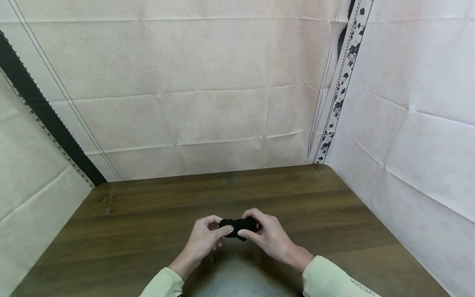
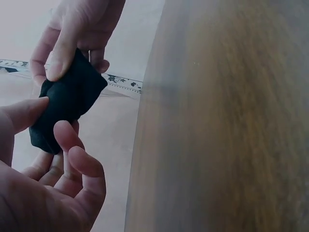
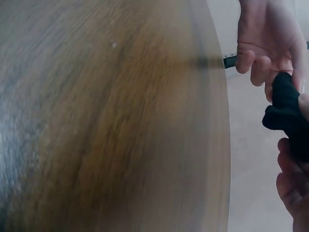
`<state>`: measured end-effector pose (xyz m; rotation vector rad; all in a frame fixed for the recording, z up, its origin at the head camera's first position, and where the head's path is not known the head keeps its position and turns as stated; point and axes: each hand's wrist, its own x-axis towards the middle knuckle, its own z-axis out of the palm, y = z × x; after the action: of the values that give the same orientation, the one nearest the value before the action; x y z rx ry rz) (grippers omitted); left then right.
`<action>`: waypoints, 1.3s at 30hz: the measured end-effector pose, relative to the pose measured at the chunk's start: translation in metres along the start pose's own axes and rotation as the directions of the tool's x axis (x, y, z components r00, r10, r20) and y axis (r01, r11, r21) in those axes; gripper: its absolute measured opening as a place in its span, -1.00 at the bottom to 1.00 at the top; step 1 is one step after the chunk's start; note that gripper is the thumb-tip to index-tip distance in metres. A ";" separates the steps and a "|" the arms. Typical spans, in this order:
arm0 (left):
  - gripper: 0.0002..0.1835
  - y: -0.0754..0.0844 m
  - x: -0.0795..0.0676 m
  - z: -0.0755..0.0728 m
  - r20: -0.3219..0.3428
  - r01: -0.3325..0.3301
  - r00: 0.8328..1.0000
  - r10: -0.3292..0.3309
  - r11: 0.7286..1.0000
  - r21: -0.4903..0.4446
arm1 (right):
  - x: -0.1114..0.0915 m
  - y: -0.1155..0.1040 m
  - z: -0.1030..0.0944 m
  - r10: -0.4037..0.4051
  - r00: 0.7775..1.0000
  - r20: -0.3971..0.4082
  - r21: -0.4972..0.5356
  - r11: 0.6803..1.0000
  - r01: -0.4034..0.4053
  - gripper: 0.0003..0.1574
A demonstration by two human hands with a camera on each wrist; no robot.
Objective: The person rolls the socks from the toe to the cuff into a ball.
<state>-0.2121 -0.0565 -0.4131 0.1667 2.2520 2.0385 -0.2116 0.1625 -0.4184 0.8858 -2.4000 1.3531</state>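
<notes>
Between both hands is a small bundle of soft black cloth (image 1: 240,226), held up above the table near its front. My left hand (image 1: 202,240) pinches its left end, thumb on the near face. On the other end my right hand (image 1: 271,237) grips with thumb and fingers. Seen from the left wrist, the folded cloth (image 2: 70,99) hangs with a flat, squarish corner, and the left ring and little fingers curl loosely off it. From the right wrist, the black cloth (image 3: 288,104) shows a short lobe sticking out at its side. Exactly what kind of cloth item it is, I cannot tell.
The brown wood-grain table (image 1: 156,214) spreads around the hands, with a shiny pale patch (image 1: 237,272) at its near edge. Creased pale sheets (image 1: 222,82) hang behind and at both sides, one bordered with a black flower strip (image 1: 343,86). Pale green sleeves (image 1: 326,276) cover the forearms.
</notes>
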 end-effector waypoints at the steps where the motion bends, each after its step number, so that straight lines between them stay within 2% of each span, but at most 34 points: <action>1: -0.75 0.000 0.000 0.001 -0.005 -0.002 1.000 0.002 1.000 -0.004 | 0.000 0.000 0.001 -0.027 1.000 -0.012 -0.029 0.999 0.027 -0.64; 5: -0.75 -0.001 -0.001 0.003 -0.032 -0.008 0.999 0.007 1.000 -0.018 | 0.003 0.000 0.005 -0.119 0.990 -0.078 -0.176 0.979 0.103 -0.77; 9: -0.74 -0.001 -0.002 0.006 -0.066 -0.013 0.998 0.012 1.000 -0.018 | 0.006 0.001 0.008 -0.184 0.973 -0.136 -0.355 0.926 0.126 -0.88; 14: -0.75 -0.003 -0.001 0.009 -0.105 -0.029 0.994 0.026 0.999 -0.023 | 0.011 0.001 0.008 -0.277 0.952 -0.129 -0.518 0.838 0.173 -0.81; 17: -0.75 -0.004 0.000 0.010 -0.116 -0.030 0.993 0.026 0.999 -0.032 | 0.012 0.001 0.008 -0.282 0.950 -0.131 -0.565 0.809 0.162 -0.74; 20: -0.75 -0.005 0.000 0.010 -0.117 -0.029 0.993 0.024 0.999 -0.043 | 0.012 0.000 0.007 -0.213 0.965 -0.152 -0.554 0.827 0.095 -0.69; 23: -0.74 -0.005 -0.001 0.010 -0.125 -0.031 0.992 0.025 0.998 -0.048 | 0.013 -0.001 0.005 -0.094 0.979 -0.179 -0.504 0.863 -0.010 -0.68; 25: -0.74 -0.004 -0.003 0.010 -0.134 -0.037 0.990 0.031 0.998 -0.046 | 0.013 -0.002 0.003 -0.006 0.980 -0.197 -0.464 0.882 -0.088 -0.70; 29: -0.73 -0.001 -0.005 0.011 -0.140 -0.060 0.989 0.053 0.997 -0.041 | 0.013 0.001 -0.001 0.116 0.967 -0.225 -0.355 0.915 -0.192 -0.81; 33: -0.73 0.000 -0.007 0.012 -0.130 -0.080 0.989 0.077 0.997 -0.022 | 0.013 0.007 -0.005 0.167 0.952 -0.257 -0.231 0.946 -0.229 -0.80; 36: -0.75 -0.001 -0.007 0.011 -0.117 -0.093 0.989 0.092 0.996 -0.005 | 0.014 0.012 -0.007 0.220 0.939 -0.264 -0.148 0.953 -0.265 -0.76; 39: -0.77 -0.002 -0.008 0.011 -0.104 -0.107 0.989 0.106 0.994 -0.008 | 0.015 0.014 -0.008 0.317 0.922 -0.221 -0.039 0.942 -0.333 -0.77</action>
<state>-0.2029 -0.0468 -0.4157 0.1880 2.3365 2.1632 -0.2327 0.1693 -0.4163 0.3084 -2.4840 1.3732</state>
